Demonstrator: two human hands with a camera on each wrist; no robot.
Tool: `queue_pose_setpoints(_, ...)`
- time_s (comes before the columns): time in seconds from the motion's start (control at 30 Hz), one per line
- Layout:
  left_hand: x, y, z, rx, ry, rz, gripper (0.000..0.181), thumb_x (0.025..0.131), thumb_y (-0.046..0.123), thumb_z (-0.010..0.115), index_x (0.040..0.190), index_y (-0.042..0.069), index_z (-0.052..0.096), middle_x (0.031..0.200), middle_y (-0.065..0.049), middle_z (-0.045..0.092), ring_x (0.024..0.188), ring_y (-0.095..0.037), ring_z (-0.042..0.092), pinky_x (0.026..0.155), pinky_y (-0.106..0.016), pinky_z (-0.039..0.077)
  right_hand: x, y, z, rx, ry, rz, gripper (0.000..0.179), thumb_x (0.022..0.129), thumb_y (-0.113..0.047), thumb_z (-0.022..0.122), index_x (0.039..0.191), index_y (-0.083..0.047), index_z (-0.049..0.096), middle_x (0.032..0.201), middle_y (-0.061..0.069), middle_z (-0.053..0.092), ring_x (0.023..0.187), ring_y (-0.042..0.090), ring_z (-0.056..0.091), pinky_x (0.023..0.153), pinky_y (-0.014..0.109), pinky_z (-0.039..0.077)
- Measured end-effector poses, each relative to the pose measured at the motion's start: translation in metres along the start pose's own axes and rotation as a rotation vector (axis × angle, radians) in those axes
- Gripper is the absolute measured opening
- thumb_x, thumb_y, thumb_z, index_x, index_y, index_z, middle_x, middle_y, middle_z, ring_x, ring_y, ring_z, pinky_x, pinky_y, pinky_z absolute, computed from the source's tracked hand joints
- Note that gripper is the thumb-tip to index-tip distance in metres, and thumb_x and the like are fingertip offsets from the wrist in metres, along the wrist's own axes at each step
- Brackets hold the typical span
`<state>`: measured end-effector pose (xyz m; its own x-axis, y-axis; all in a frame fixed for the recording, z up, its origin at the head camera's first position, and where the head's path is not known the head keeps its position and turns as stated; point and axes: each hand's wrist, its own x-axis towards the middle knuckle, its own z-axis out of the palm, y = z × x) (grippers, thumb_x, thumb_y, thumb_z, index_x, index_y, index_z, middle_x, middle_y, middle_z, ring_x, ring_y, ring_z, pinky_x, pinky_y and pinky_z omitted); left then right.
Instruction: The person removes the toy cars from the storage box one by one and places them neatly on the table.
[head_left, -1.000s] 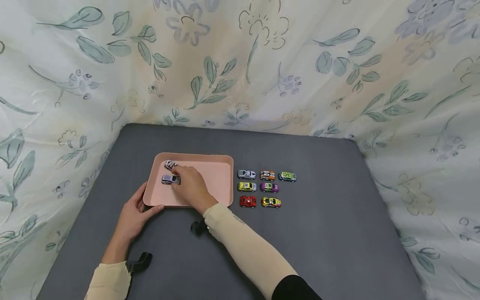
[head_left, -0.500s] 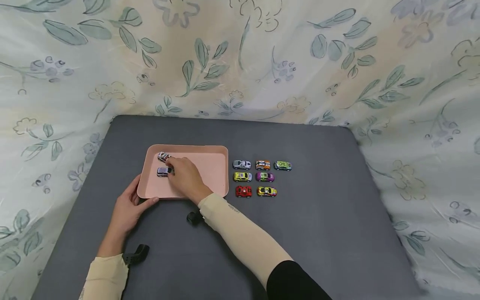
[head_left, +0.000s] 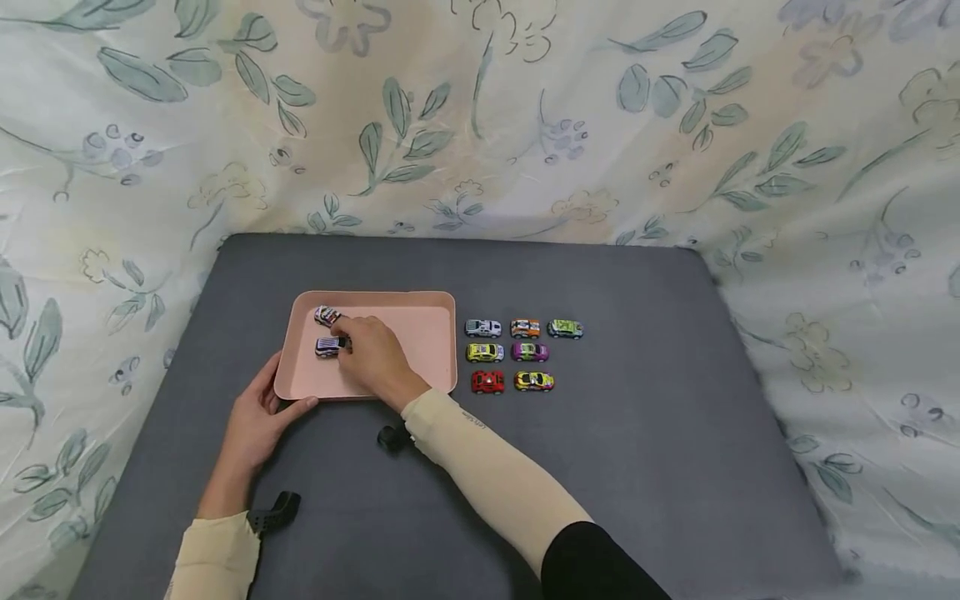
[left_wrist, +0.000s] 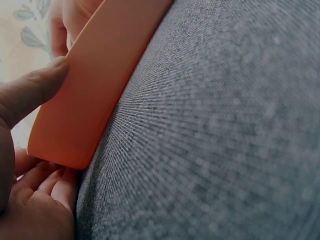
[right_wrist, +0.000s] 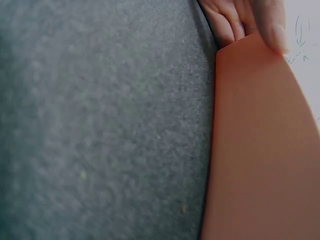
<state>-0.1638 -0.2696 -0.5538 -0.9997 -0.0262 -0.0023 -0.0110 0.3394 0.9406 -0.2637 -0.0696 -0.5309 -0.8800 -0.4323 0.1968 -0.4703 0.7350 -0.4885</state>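
Note:
The pink tray (head_left: 420, 342) lies on the grey table. My left hand (head_left: 255, 425) grips its near left corner; the left wrist view shows the thumb (left_wrist: 42, 82) against the tray's front wall and the fingers at its end. My right hand (head_left: 375, 354) reaches into the tray with bent fingers, holding the right end of a dark and silver toy car (head_left: 328, 347). Just behind that car, a white patterned toy car (head_left: 327, 316) sits at a slant, close to the index finger. The right fingertips are partly hidden. The right wrist view shows only tray wall (right_wrist: 260, 130), tabletop and left fingers.
Right of the tray, several toy cars stand in rows: silver (head_left: 483, 328), orange (head_left: 525, 328), green (head_left: 566, 329), yellow (head_left: 485, 352), purple (head_left: 530, 352), red (head_left: 487, 382) and yellow-red (head_left: 534, 381). A floral curtain (head_left: 510, 125) hangs behind the table (head_left: 637, 467).
The head view has shifted slightly. In the last half second my right hand and the dark and silver car have moved a little right within the tray. My left hand keeps its grip.

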Motion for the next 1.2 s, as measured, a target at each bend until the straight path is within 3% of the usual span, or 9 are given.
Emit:
queue_pose_setpoints(0.33,0.002,0.002,0.0,0.001,0.008,-0.015,0.1,0.096,0.001,0.083,0.173,0.001,0.019,0.173,-0.027,0.025,0.159,-0.041,0.028,0.119,-0.011,0.03,-0.005,0.0,-0.024,-0.012,0.037,-0.02,0.024,0.097,-0.012,0.08,0.12,-0.02,0.082,0.121,-0.006,0.077,0.113,0.009,0.066,0.1,0.019,0.052)
queue_pose_setpoints(0.77,-0.001,0.005,0.001,0.03,0.02,-0.023,0.102,0.095,0.007,0.086,0.172,0.0,0.02,0.173,-0.027,0.026,0.159,-0.042,0.029,0.116,-0.008,0.031,-0.027,0.021,-0.066,-0.013,0.039,-0.054,0.022,0.097,-0.01,0.079,0.117,-0.017,0.081,0.118,-0.006,0.078,0.114,0.012,0.066,0.1,0.024,0.053)
queue_pose_setpoints(1.2,-0.002,0.001,0.002,0.035,0.022,0.007,0.1,0.096,0.01,0.086,0.173,0.002,0.022,0.173,-0.026,0.029,0.158,-0.041,0.03,0.113,-0.005,0.032,-0.061,0.05,-0.098,0.061,0.109,-0.069,0.017,0.097,-0.007,0.079,0.113,-0.015,0.08,0.11,-0.004,0.076,0.097,0.011,0.062,0.084,0.03,0.055)
